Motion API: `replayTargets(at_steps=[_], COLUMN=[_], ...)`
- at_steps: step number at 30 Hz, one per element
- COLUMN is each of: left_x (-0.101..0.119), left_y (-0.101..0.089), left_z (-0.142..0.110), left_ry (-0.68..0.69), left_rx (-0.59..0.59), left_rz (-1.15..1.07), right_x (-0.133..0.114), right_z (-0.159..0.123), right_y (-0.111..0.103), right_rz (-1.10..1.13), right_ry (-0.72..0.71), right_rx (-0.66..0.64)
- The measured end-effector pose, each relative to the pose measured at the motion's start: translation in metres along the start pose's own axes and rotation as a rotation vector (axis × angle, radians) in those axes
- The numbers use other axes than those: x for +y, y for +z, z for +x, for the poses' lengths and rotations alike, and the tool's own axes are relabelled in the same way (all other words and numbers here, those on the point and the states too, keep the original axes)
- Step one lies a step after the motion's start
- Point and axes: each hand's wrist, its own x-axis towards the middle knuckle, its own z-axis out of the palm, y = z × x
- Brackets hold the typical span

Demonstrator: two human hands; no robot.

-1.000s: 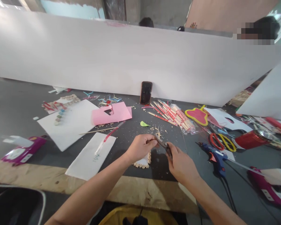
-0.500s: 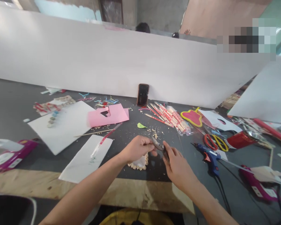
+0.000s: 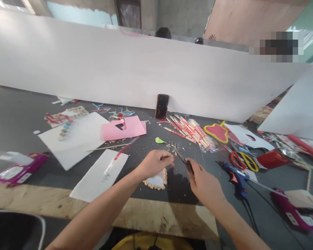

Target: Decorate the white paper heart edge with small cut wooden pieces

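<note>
My right hand [image 3: 205, 178] is wrapped round the handles of dark metal pruning shears [image 3: 183, 158], whose curved jaws point up and left. Just left of the jaws, my left hand [image 3: 156, 162] is closed in a pinch, and what its fingertips hold is too small to make out. A small gap shows between those fingertips and the jaws. Below my left hand lies a white piece [image 3: 156, 181] edged with small pale wooden bits, partly covered by the hand. Wooden crumbs [image 3: 174, 146] and a green scrap [image 3: 160, 140] lie beyond my hands.
Wrapped chopsticks [image 3: 189, 130] lie ahead, near a phone [image 3: 162, 106] leaning on a white board [image 3: 120, 69]. At right are scissors [image 3: 243, 160], a blue glue gun [image 3: 237, 178] and a red can [image 3: 272, 158]. White sheets [image 3: 100, 173] and pink card [image 3: 125, 128] lie left.
The shears' jaws have moved off my left fingertips, slightly to the right, leaving a gap. My left hand stays pinched in nearly the same place. The camera view shifts slightly.
</note>
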Motion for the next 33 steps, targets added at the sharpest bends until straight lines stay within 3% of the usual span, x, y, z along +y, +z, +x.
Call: replayTargets(at_steps=[8, 13, 17, 20, 24, 29, 33], left_x=[-0.024, -0.038, -0.045, -0.048, -0.052, -0.059, -0.058], left_y=[-0.042, -0.058, -0.061, -0.062, -0.062, -0.06, -0.065], left_z=[0.021, 0.046, 0.07, 0.086, 0.096, 0.089, 0.08], left_ry=[0.081, 0.039, 0.015, 0.005, 0.006, 0.015, 0.015], left_rx=[0.212, 0.237, 0.236, 0.237, 0.222, 0.189, 0.161], left_rz=[0.364, 0.464, 0.521, 0.552, 0.577, 0.586, 0.565], right_x=[0.04, 0.054, 0.054, 0.05, 0.042, 0.031, 0.021], right_z=[0.01, 0.014, 0.031, 0.067, 0.14, 0.223, 0.254], right_y=[0.017, 0.026, 0.013, -0.004, -0.017, -0.01, 0.001], right_rz=[-0.049, -0.123, -0.113, -0.055, 0.008, 0.01, -0.002], right_ry=[0.123, 0.139, 0.052, -0.058, -0.118, -0.117, -0.115], right_rx=[-0.052, 0.002, 0.04, 0.049, 0.048, 0.033, -0.002])
